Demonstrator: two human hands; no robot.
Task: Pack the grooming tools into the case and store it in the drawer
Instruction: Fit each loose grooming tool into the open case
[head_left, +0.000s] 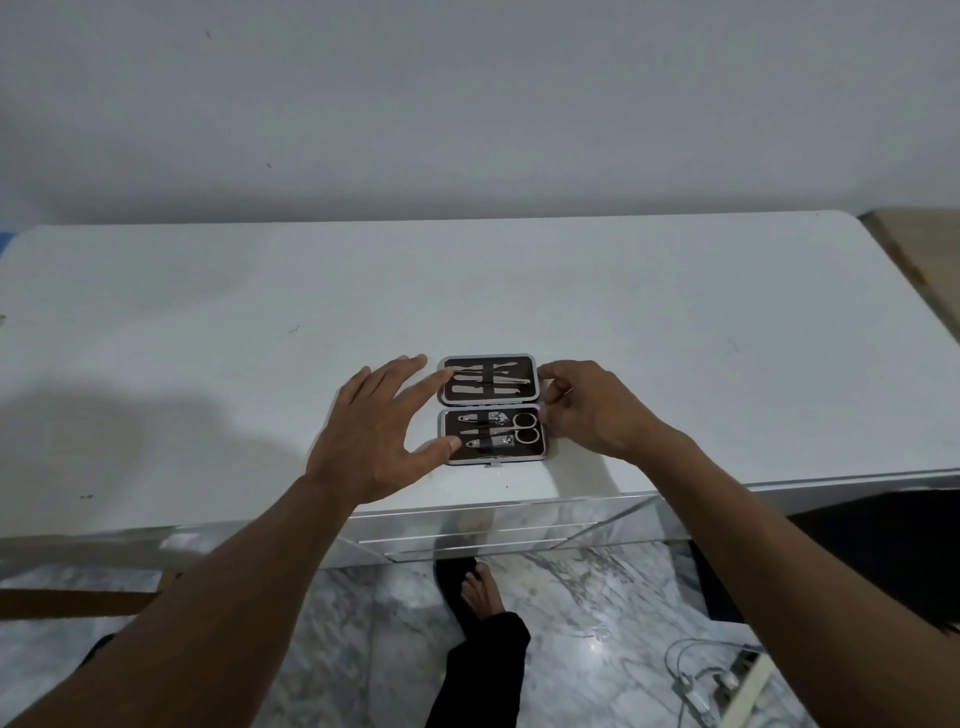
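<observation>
Both hands are bracketing the case (492, 409): I'm watching the left hand (374, 431) spreading flat at its left edge, thumb touching the near half, while the right hand (587, 408) is curling loosely against its right edge, pinching nothing. Lying open near the front of the white dresser top (208, 364), it is holding all the tools (493, 428) strapped in. Packing looks finished; folding the far half shut seems next. Below the case, drawer fronts (467, 535) are showing closed; behind it, a bare wall (467, 104) is rising.

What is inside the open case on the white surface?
The case holds metal tools under straps: scissors and clippers in the near half, slim implements in the far half. The case's edges beside each hand are partly covered.
</observation>
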